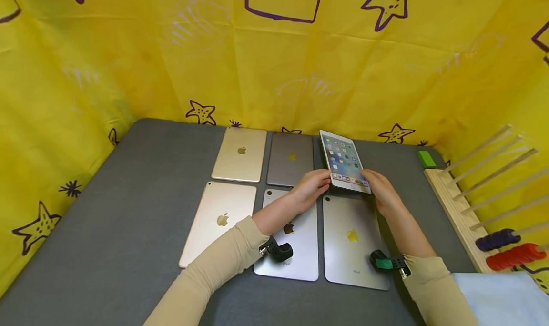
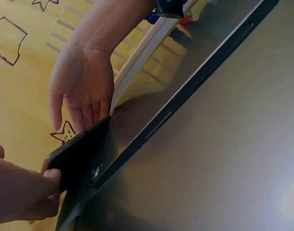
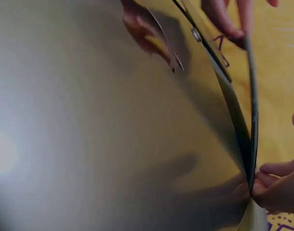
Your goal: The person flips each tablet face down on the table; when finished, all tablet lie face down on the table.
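A white-framed tablet (image 1: 345,159) with its screen lit is held tilted above the grey table, its lower edge near me. My left hand (image 1: 310,188) pinches its near left corner, thumb and fingers closed on it in the left wrist view. At its right edge my right hand (image 1: 383,192) touches it with fairly straight fingers (image 2: 89,113), the thumb standing apart. Just below lie a silver tablet (image 1: 356,240) and another silver tablet (image 1: 302,259), backs up; the left forearm partly covers the second. The tablet's dark underside (image 2: 82,154) shows in the left wrist view.
To the left lie two gold tablets, one far (image 1: 253,149) and one near (image 1: 210,221), beside a dark grey tablet (image 1: 291,161), all backs up. A wooden peg rack (image 1: 456,221) with beads, a green block (image 1: 426,159) and a pale blue cloth (image 1: 502,292) stand right.
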A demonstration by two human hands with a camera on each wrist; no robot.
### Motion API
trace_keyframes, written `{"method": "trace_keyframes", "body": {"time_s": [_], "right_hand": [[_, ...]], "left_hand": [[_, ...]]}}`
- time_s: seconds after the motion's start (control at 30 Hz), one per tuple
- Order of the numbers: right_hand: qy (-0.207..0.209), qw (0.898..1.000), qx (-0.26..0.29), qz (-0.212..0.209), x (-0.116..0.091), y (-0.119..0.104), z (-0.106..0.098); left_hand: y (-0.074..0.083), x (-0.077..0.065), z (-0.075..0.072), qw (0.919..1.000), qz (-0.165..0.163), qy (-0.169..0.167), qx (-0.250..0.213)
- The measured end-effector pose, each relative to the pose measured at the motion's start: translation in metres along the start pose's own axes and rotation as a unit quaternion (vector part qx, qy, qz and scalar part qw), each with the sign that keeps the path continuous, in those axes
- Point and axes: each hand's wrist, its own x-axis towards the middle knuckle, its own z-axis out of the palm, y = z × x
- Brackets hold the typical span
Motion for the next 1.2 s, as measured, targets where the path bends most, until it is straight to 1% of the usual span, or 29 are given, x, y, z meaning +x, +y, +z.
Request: {"method": "trace_keyframes", "body": {"time_s": [0.07,0.1,0.13,0.2,0.23,0.3,0.4,0.47,0.53,0.6,0.7,0.83,0.97,1.03,1.07,1.2], "right_hand": [[-0.012,1.0,0.002,-0.005,0.001,-0.001,0.002],[-0.017,1.0,0.004,-0.006,0.001,-0.001,0.002],[-0.021,1.0,0.002,-0.005,0.002,-0.002,0.003],[-0.023,1.0,-0.001,-0.003,0.002,-0.002,0.004],[-0.023,1.0,-0.002,-0.002,0.003,-0.002,0.005],[-0.025,1.0,-0.006,0.001,0.004,-0.003,0.007],[-0.041,0.999,-0.013,-0.004,0.007,-0.003,0.01],[-0.05,0.999,-0.013,-0.008,0.008,-0.003,0.013],[-0.061,0.998,-0.009,-0.01,0.008,-0.005,0.017],[-0.064,0.998,-0.004,-0.009,0.007,-0.008,0.022],[-0.065,0.998,0.002,-0.003,0.007,-0.011,0.028],[-0.062,0.998,0.008,0.002,0.01,-0.011,0.033],[-0.072,0.997,0.022,-0.009,0.011,-0.011,0.038],[-0.076,0.997,0.023,-0.015,0.011,-0.011,0.041],[-0.081,0.996,0.029,-0.019,0.01,-0.012,0.043],[-0.092,0.994,0.05,-0.021,0.008,-0.011,0.049]], "left_hand": [[0.001,-0.002,0.002,0.998,0.035,0.005,0.052],[0.002,-0.004,0.003,0.9951,0.052,0.01,0.083],[0.002,-0.005,0.004,0.9911,0.066,0.013,0.115],[0.004,-0.009,0.005,0.9796,0.095,0.02,0.176],[0.004,-0.01,0.005,0.9711,0.11,0.025,0.21],[0.005,-0.012,0.004,0.9544,0.143,0.03,0.26],[0.006,-0.013,0.001,0.9245,0.195,0.051,0.324],[0.005,-0.012,-0.002,0.9079,0.224,0.066,0.348],[0.005,-0.012,-0.005,0.8891,0.252,0.082,0.373],[0.005,-0.011,-0.008,0.8765,0.275,0.092,0.384],[0.005,-0.009,-0.012,0.8685,0.301,0.1,0.381],[0.006,-0.006,-0.018,0.8669,0.327,0.107,0.361],[0.007,-0.002,-0.021,0.8622,0.348,0.114,0.35],[0.007,-0.001,-0.022,0.8619,0.353,0.116,0.345],[0.008,-0.001,-0.021,0.8632,0.353,0.115,0.342],[0.011,-0.002,-0.018,0.8709,0.35,0.103,0.33]]}}
